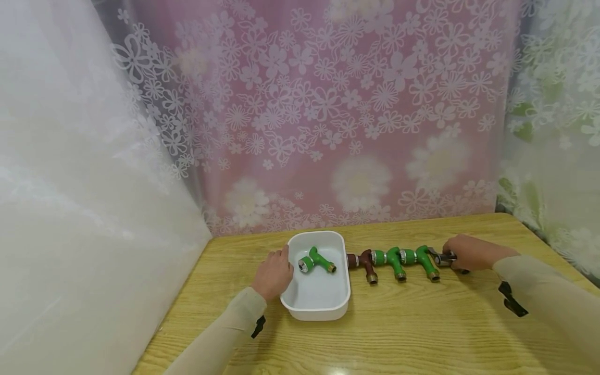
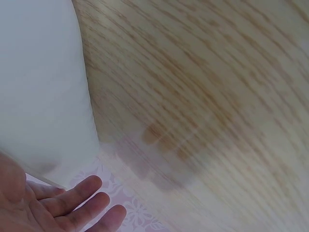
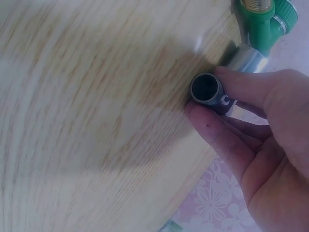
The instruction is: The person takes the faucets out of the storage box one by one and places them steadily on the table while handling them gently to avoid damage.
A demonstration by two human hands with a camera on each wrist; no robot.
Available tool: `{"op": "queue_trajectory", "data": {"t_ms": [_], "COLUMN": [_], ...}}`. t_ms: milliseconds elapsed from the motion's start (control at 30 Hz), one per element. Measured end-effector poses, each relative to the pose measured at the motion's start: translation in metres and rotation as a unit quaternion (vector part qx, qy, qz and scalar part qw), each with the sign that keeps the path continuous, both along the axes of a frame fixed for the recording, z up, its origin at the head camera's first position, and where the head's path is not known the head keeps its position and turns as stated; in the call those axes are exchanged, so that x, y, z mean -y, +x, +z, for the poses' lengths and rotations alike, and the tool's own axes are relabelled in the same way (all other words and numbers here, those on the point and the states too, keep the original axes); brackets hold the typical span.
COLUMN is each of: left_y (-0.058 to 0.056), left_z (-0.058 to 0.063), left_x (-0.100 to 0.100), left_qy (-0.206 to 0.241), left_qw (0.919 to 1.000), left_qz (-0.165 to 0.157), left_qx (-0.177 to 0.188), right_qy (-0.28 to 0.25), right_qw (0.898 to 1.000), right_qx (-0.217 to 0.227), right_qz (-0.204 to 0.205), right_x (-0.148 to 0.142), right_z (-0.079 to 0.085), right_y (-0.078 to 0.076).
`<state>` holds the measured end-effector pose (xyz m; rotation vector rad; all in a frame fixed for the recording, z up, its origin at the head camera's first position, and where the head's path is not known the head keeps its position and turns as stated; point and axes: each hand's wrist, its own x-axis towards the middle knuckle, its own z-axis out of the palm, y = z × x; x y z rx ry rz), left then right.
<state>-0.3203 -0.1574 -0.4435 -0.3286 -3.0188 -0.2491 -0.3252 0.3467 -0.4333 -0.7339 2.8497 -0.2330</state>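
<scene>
A white rectangular basin holds one green hose nozzle with a silver-ringed head and brass threaded end. My left hand grips its left rim, thumb over the edge; in the left wrist view several fingers extend loosely. At the right my right hand pinches a dark metallic nozzle between thumb and fingers; its open threaded end faces the right wrist camera. Left of it lie two green nozzles and a brown one, in a row.
Everything stands on a wood-grained table. Flowered pink curtain hangs behind its back edge, and pale sheets hang at the left and right. The brown nozzle's head lies against the basin's right side.
</scene>
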Motion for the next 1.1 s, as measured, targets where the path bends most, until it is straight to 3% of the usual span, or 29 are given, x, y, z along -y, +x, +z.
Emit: {"op": "queue_trajectory", "data": {"t_ms": [433,733,867,1100], "left_y": [0.004,0.000,0.000,0.004], "left_z": [-0.001,0.000,0.002,0.007], "left_x": [-0.001,-0.001,-0.001,-0.001], "left_qy": [-0.005,-0.012,-0.008,-0.007], "left_qw": [1.0000,0.9999,1.0000,1.0000], "left_qz": [-0.002,-0.004,-0.001,0.004], "left_qx": [-0.004,-0.007,-0.001,0.006], "right_qy": [-0.003,0.000,0.011,0.049], "right_qw": [1.000,0.999,0.999,0.997], "right_qx": [0.008,0.009,-0.004,-0.065], "right_qz": [-0.007,-0.036,-0.037,0.000], "right_x": [-0.001,-0.001,0.002,0.028], "right_z": [0.007,0.014,0.024,0.045], "right_y": [0.007,0.013,0.013,0.011]}}
